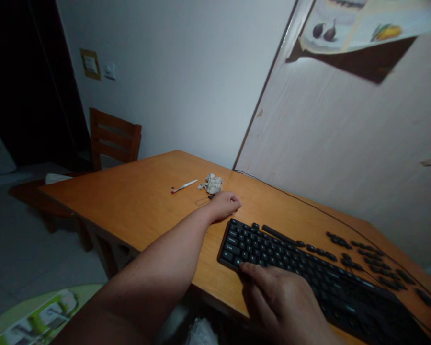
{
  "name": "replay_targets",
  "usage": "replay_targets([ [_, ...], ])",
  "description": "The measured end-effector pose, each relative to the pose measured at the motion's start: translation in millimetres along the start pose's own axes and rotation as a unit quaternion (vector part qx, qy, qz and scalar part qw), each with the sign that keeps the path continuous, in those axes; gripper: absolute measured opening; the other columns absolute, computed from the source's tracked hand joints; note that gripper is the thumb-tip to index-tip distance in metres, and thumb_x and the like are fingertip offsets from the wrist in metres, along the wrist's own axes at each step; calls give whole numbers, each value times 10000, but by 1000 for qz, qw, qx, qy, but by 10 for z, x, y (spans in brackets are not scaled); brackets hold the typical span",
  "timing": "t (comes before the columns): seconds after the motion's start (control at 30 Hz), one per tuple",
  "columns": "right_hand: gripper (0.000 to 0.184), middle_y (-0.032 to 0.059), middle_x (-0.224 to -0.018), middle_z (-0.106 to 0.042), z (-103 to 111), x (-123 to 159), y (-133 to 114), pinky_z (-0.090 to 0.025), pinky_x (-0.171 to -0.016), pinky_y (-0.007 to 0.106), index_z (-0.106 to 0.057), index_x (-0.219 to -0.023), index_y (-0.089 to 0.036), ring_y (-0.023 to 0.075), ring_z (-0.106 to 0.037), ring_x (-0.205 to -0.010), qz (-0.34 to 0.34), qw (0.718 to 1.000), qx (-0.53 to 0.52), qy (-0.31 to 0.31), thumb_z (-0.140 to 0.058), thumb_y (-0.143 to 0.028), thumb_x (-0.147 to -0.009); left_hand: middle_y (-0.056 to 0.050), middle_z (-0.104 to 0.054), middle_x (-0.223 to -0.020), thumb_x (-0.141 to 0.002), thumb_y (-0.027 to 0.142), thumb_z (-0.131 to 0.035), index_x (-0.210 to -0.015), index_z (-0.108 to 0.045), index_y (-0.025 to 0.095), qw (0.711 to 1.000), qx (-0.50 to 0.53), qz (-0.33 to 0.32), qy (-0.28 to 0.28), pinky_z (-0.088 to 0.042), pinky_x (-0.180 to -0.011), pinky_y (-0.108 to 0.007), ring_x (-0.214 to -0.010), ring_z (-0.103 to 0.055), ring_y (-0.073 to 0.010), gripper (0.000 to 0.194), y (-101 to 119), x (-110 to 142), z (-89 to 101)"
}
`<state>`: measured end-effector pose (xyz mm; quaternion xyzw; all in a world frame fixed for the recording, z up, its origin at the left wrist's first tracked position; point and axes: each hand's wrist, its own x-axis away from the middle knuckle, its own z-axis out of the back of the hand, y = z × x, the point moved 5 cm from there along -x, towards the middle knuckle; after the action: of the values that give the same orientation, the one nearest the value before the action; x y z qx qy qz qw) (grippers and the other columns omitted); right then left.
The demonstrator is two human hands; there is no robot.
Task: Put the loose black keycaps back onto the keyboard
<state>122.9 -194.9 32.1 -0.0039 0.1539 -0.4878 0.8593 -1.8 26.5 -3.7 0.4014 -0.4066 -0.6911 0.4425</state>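
A black keyboard (pixel 283 256) lies at a slant along the table's front edge, with keys on its left part and a bare dark area towards the right. My right hand (pixel 287 297) reaches over its front edge, a stretched fingertip pressed on a key in the bottom left corner. Beyond the keyboard, my left hand (pixel 225 205) rests on the table with curled fingers; whatever is inside them is hidden. Beside its wrist lies a small black tool with thin wire loops (pixel 203 200). A crumpled grey cloth (pixel 211 183) sits just behind that hand.
Loose black keycaps (pixel 375 261) and a long space bar (pixel 278 234) lie behind the keyboard on the wooden table (pixel 140 191). A white and red brush-like stick (pixel 185 186) lies left of the cloth. A cable (pixel 294 195) runs along the wall. A wooden chair (pixel 115 139) stands far left.
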Motion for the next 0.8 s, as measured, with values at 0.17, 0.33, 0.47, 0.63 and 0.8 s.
replay_targets([
  [0.17, 370, 57, -898, -769, 7, -21, 13, -542, -688, 289, -698, -1157, -237, 189, -722, -744, -12, 1000, 0, 8, -452, -177, -888, 10, -627, -637, -743, 280, -630, -784, -642, 146, 1000, 29, 7, 8, -421, -567, -215, -596, -571, -118, 141, -34, -27, -2],
  [0.33, 380, 61, -967, -776, 19, -48, 26, -554, -739, 314, -703, -1150, -233, 205, -734, -815, -23, 1000, -9, 11, -448, -158, -879, 10, -627, -648, -741, 249, -623, -776, -626, 148, 998, 65, 12, 15, -444, -608, -220, -634, -594, -123, 107, -56, -50, 10],
  [0.47, 389, 58, -976, -778, 28, -48, 36, -558, -744, 327, -708, -1146, -231, 216, -737, -844, -31, 999, -19, 10, -444, -146, -875, 21, -616, -617, -755, 221, -607, -780, -613, 150, 996, 89, 17, 15, -433, -600, -210, -592, -569, -108, 76, -59, -43, 22],
  [0.63, 402, 56, -996, -777, 21, -53, 4, -548, -794, 333, -707, -1168, -224, 211, -734, -877, -43, 998, -43, -1, -448, -141, -873, 28, -610, -600, -774, 176, -581, -779, -580, 155, 993, 115, 17, 16, -418, -578, -199, -527, -522, -86, 22, -58, -32, 37],
  [0.8, 339, 20, -1029, -768, 159, -129, 101, -514, -815, 300, -713, -1123, -260, 193, -717, -930, -74, 992, -98, 10, -452, -196, -916, 24, -620, -613, -792, 188, -597, -783, -569, 158, 991, 128, 21, 19, -425, -579, -196, -523, -532, -82, 42, -73, -35, 52],
])
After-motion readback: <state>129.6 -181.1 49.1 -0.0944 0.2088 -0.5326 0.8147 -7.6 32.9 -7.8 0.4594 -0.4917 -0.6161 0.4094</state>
